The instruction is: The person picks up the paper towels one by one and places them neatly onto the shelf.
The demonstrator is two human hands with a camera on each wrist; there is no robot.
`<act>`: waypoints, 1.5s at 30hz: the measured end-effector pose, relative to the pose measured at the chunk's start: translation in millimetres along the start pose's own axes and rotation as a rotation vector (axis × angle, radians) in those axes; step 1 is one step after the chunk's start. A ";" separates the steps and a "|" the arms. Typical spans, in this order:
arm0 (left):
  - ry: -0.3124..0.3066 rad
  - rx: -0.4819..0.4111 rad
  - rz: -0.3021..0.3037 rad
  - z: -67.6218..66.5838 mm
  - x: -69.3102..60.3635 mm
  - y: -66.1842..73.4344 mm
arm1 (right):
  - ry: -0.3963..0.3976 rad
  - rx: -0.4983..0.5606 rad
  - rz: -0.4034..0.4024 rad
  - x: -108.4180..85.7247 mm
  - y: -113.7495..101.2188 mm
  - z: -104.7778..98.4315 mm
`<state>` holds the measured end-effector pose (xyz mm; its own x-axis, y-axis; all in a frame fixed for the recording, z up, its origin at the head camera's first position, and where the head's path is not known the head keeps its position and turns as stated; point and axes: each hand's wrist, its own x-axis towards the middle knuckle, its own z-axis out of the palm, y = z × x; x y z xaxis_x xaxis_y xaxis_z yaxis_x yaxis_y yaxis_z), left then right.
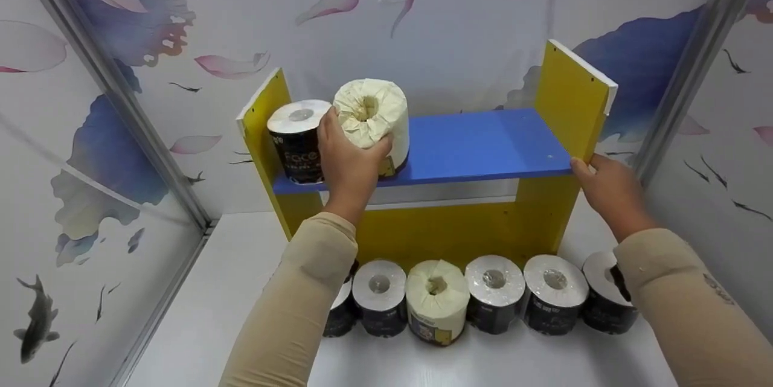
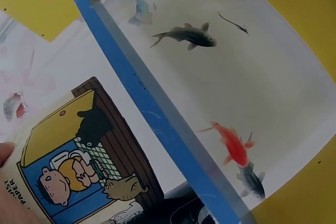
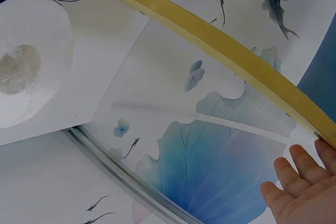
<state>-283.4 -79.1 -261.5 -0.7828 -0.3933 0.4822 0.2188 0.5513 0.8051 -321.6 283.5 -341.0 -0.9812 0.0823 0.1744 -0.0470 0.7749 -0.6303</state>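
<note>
In the head view my left hand [image 1: 353, 163] grips a cream paper-wrapped toilet roll [image 1: 386, 115], upright at the left part of the blue shelf board [image 1: 477, 139]. Its cartoon-printed wrapper [image 2: 84, 166] faces the left wrist camera. Whether its base touches the board I cannot tell. Just left of it, partly hidden by my hand, stands a black-wrapped toilet roll [image 1: 296, 148], beside the yellow side panel. My right hand [image 1: 613, 191] pinches the front edge of the shelf's right yellow panel [image 1: 570, 103], thumb in front. In the right wrist view the other fingers [image 3: 302, 169] extend loosely.
Along the white table in front of the shelf stands a row of several black-wrapped rolls [image 1: 494, 293] with one cream roll [image 1: 438, 308] among them. My sleeves cover parts of the row's ends. Printed wall panels [image 1: 471, 25] with metal posts [image 1: 694, 67] enclose the back and sides.
</note>
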 end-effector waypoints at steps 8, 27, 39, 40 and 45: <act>-0.018 0.008 -0.030 7.6 2.0 -3.8 | 0.024 -0.023 -0.019 -1.6 -0.9 -0.8; -0.012 0.030 -0.055 14.3 9.0 -3.6 | 0.023 -0.004 0.001 -1.7 -1.2 0.5; -0.016 0.050 -0.029 15.6 10.9 -2.2 | 0.035 -0.030 -0.016 -1.9 -1.4 -1.6; -0.017 0.052 -0.030 16.0 11.3 -2.3 | 0.032 -0.028 -0.010 -2.2 -1.8 -1.6; -0.018 0.067 -0.031 17.3 12.5 -2.8 | 0.019 -0.012 0.007 -3.3 -3.3 -0.7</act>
<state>-303.9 -72.8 -263.7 -0.7992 -0.3975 0.4508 0.1559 0.5873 0.7942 -318.1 281.1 -339.0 -0.9778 0.0997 0.1844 -0.0378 0.7815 -0.6227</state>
